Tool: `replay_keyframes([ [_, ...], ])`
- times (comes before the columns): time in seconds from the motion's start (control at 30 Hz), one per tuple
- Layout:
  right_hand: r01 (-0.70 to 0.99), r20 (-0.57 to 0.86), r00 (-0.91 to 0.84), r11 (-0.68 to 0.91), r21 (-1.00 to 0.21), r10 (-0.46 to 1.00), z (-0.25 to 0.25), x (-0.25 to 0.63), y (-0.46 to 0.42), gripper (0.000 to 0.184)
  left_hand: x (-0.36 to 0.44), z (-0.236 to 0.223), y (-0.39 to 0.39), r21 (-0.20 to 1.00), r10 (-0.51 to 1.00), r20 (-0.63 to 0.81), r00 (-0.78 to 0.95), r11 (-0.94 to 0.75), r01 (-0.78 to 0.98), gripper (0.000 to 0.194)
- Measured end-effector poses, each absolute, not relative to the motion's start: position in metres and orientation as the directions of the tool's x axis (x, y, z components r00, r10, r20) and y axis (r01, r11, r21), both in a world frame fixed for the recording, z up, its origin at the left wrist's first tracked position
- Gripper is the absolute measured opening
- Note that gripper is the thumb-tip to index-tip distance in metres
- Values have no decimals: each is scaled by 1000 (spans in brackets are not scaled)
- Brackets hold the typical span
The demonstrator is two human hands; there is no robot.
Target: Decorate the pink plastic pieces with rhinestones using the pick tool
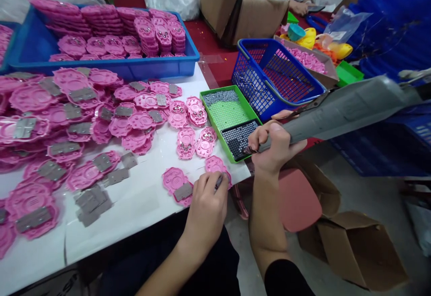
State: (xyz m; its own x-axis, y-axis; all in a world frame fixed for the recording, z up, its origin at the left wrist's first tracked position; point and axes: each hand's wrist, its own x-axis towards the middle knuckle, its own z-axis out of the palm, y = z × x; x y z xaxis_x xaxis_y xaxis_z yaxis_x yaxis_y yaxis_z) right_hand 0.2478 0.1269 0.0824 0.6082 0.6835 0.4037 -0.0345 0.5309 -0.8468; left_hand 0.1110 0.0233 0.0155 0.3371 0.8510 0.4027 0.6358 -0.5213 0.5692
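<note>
My right hand (pixel 274 145) grips a grey electric screwdriver (pixel 343 107), its tip over the black perforated screw plate (pixel 235 136). That plate lies in the near end of a green tray (pixel 232 112), with loose small screws (pixel 221 97) at the far end. At the table's front edge, my left hand (pixel 208 201) is closed on a pink plastic shell (pixel 215 165), fingers and thumb at a small grey metal plate. Just left of it lies another pink shell with a grey plate (pixel 183 191). Several shells with shiny screws (pixel 186 143) rest beyond my left hand.
Pink shells (pixel 74 112) are heaped on the left of the table, near loose grey plates (pixel 92 201). Behind them, a blue bin (pixel 134 67) holds stacked shells. A blue basket (pixel 279 76) stands beyond the green tray. Cardboard boxes (pixel 363 246) and a pink stool (pixel 298 199) are at right.
</note>
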Motion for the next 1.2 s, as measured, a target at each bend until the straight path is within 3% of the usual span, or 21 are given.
replay_keyframes([
  [0.2,51,447,596,524,-850,667,79,249,124,11,110,16,24,579,858,380,347,-513,634,28],
  [0.33,114,469,602,512,-851,646,78,249,123,22,110,16,24,574,857,388,339,-513,639,28],
  [0.53,25,426,624,528,-849,655,77,248,124,21,110,17,23,570,864,376,336,-501,651,30],
  [0.67,60,473,615,560,-826,631,79,247,122,25,109,17,23,573,862,374,342,-504,646,32],
  [0.83,26,482,559,567,-823,674,98,240,104,6,110,18,24,544,858,384,342,-509,667,32],
  [0.93,-66,488,482,586,-807,727,111,239,83,11,109,21,24,528,859,401,317,-500,687,31],
  [1.2,-162,459,237,500,-850,856,122,246,45,12,103,33,23,687,824,513,242,-563,459,25],
])
